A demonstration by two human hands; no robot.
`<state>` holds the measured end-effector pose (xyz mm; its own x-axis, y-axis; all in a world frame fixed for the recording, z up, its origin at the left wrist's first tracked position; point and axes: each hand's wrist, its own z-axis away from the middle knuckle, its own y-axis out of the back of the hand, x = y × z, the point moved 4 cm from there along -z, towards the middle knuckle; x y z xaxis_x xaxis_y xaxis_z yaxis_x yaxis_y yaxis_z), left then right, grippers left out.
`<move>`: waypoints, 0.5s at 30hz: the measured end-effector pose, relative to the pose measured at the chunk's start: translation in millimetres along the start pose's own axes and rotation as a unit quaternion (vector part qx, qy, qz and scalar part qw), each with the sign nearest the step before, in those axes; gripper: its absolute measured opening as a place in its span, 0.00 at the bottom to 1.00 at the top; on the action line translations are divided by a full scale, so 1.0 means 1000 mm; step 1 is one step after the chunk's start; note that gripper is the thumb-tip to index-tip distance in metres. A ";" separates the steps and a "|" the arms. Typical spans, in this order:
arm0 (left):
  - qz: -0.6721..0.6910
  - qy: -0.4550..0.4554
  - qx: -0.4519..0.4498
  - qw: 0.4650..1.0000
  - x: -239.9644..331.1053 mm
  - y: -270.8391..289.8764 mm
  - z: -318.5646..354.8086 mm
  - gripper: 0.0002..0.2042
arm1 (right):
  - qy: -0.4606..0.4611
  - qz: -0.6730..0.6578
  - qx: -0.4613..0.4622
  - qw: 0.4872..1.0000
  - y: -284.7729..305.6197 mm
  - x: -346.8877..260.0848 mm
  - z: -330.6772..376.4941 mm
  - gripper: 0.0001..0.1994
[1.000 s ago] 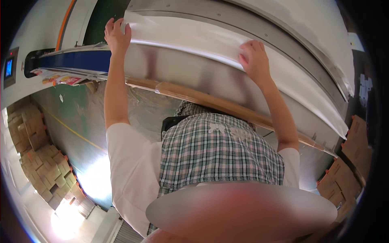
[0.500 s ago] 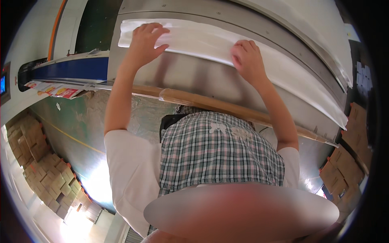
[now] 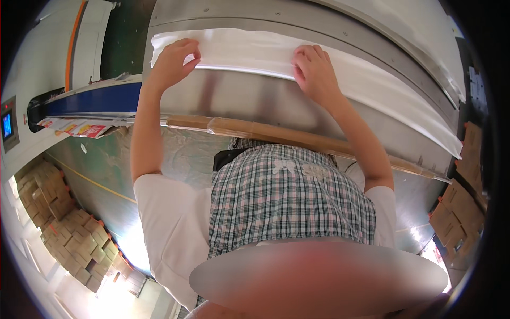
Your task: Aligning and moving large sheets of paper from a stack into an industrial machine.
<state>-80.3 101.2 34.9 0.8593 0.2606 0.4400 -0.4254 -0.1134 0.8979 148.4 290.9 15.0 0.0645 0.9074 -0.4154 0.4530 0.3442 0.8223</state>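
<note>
A long, glossy white sheet (image 3: 239, 50) lies as a strip across the grey metal table (image 3: 241, 95) in front of me. Over its left end is my left hand (image 3: 172, 64), fingers bent and thumb apart from them, with white sheet showing through the gap. My right hand (image 3: 317, 74) is at the near edge of the sheet, around its middle. Its fingers are curled in toward the thumb, and whatever lies between the fingertips is hidden. Beyond the hands the sheet runs on to the far right, slightly wavy.
A metal panel with screws (image 3: 278, 14) borders the sheet's far side. Brown cardboard edging (image 3: 255, 129) runs along the table's front, close to my plaid apron (image 3: 292, 202). A blue belt (image 3: 95, 100) and a small screen (image 3: 7, 124) are at left. Stacked cartons (image 3: 79, 244) stand lower left.
Both hands have shifted a little to the left; the left hand is also lower, and its thumb and fingers have drawn closer together. The sheet stays on the table.
</note>
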 end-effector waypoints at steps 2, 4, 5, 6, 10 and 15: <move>-0.019 -0.010 -0.021 1.000 0.004 0.004 0.001 0.06 | 0.006 -0.006 -0.033 0.999 -0.002 0.001 -0.001 0.08; -0.016 -0.003 0.017 1.000 0.007 0.008 -0.008 0.07 | 0.010 -0.012 -0.031 0.999 0.000 0.000 0.001 0.08; -0.009 0.001 0.054 0.998 0.011 0.009 -0.016 0.08 | 0.011 -0.015 -0.031 0.999 0.003 0.001 0.004 0.08; -0.006 -0.011 0.053 0.998 0.017 0.005 -0.025 0.08 | 0.003 -0.006 -0.027 1.000 0.003 0.003 0.008 0.08; -0.011 -0.018 0.141 0.990 0.028 -0.028 -0.075 0.11 | 0.021 -0.006 -0.007 1.000 0.001 0.009 0.019 0.07; -0.065 0.186 0.101 0.975 -0.002 -0.084 -0.077 0.18 | -0.030 0.019 -0.040 0.999 0.012 0.033 0.047 0.11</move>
<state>-68.0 184.0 -42.3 0.7240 0.6112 0.3198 -0.2220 -0.2325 0.9469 197.8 313.0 -7.3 0.1340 0.9054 -0.4029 0.3770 0.3295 0.8657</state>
